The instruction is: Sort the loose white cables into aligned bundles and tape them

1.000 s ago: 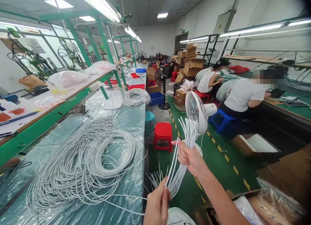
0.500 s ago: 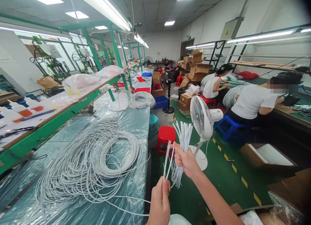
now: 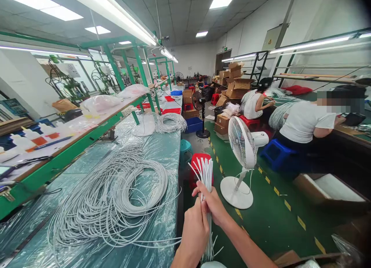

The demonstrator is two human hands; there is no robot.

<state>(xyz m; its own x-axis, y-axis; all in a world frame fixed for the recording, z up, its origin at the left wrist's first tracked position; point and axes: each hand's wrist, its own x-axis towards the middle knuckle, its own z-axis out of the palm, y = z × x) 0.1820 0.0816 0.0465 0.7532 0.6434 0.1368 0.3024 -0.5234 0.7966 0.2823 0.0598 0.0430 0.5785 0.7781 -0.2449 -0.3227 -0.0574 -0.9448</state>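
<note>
So the main change here was that the two hands came together. Half a second earlier the left hand had a couple of loose strands held well off to the side, with a clear gap to the bunch of white cables in the right hand. Now that gap was gone: the left was tucked right up against the right, and no separate pair of strands showed anymore. My read is that the strays had been brought back in with the rest, so the bunch was probably closer to being one tidy handful. Grip-wise, the right fingers were curled snugly around the bunch, with the cut ends fanning out above them and the rest hanging down past the wrists, a few strands splaying near the bottom. The left fingers were closed too, apparently pinching white cable, but how many strands they had was hidden, so can't tell. The whole bunch was up in the air, roughly upright, in front of the red stool and just off the edge of the plastic-covered surface. The big coil and the loopy pile of cable on there looked basically unchanged.
</note>
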